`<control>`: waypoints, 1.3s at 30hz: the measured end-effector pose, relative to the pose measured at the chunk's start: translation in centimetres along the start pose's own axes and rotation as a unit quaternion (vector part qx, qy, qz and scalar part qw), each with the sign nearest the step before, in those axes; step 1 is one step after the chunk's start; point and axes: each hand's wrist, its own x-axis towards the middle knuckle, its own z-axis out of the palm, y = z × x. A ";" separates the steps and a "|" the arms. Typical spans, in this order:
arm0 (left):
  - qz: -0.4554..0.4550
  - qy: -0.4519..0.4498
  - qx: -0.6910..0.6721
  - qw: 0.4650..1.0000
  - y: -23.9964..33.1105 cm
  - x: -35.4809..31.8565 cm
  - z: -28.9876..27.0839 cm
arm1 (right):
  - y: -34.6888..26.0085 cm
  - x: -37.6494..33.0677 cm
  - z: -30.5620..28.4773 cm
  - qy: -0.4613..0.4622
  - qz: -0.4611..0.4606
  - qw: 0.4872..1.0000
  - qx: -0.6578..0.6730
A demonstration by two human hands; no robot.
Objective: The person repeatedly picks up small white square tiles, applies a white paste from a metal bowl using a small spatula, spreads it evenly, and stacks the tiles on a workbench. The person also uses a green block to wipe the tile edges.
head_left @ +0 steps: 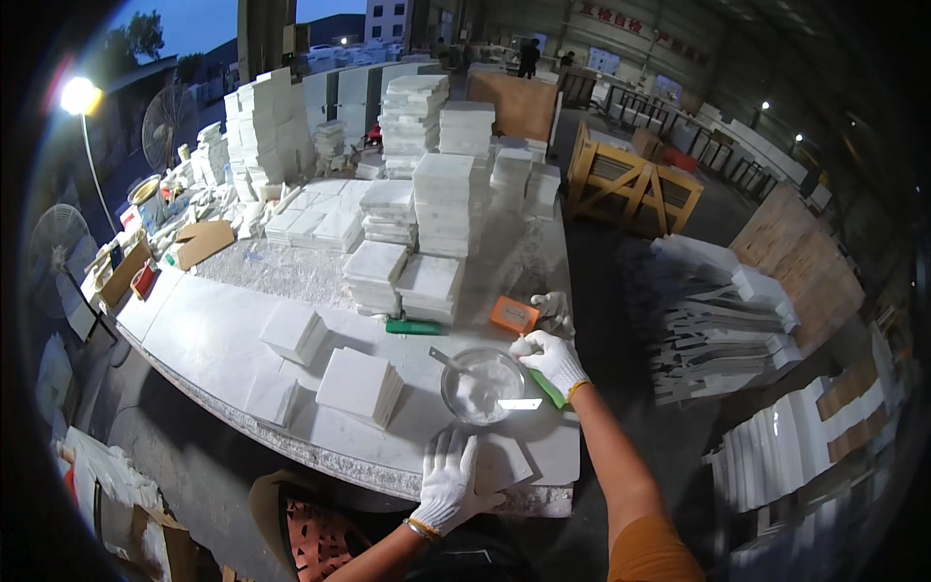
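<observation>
My left hand (449,488), in a white knit glove, lies flat with fingers spread at the table's near edge. It rests on or beside a white tile (502,463). My right hand (555,363), also gloved, is closed just right of a metal bowl (446,396); what its fingers hold, if anything, I cannot make out. White powder or paste (482,391) fills part of the bowl. One scraper (451,361) leans in it, and a flat blade (521,404) lies across its right rim. Below my right hand is a green strip-like thing (548,389).
An orange box (513,314) and a crumpled grey glove (552,310) lie beyond my right hand. Small tile stacks (359,386) stand left of the bowl; taller stacks (443,199) rise behind a green block (412,328). A yellow-framed crate (633,184) stands beyond the white table (223,335).
</observation>
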 end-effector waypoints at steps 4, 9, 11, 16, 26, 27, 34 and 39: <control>0.027 0.029 -0.039 0.998 0.1 0.3 0.5 | 1.9 0.4 -0.5 -0.036 -0.010 0.999 0.016; 0.018 0.037 -0.073 0.996 -0.7 0.0 0.6 | -3.1 -4.0 -2.3 0.140 -0.105 0.976 -0.132; 0.020 0.050 -0.092 0.994 -0.9 -0.6 -0.1 | -4.2 -7.3 -2.4 0.197 -0.108 0.971 -0.082; 0.034 0.056 -0.216 0.974 -0.3 -1.1 -1.9 | -5.0 -18.5 -1.1 0.109 0.109 0.975 0.159; 0.100 0.092 -0.238 0.962 0.2 -2.6 -3.0 | -4.4 -20.3 2.2 -0.090 0.108 0.939 0.313; 0.097 0.077 -0.231 0.965 -0.2 -2.7 -2.8 | -4.1 -20.1 2.4 -0.086 0.096 0.941 0.313; -0.185 -0.048 -0.697 0.691 -0.3 -3.4 -5.5 | -3.5 -19.6 3.4 -0.040 0.077 0.948 0.307; -0.206 -0.126 -0.752 0.614 -1.3 -2.8 -4.6 | -5.2 -17.4 3.5 -0.066 0.011 0.961 0.269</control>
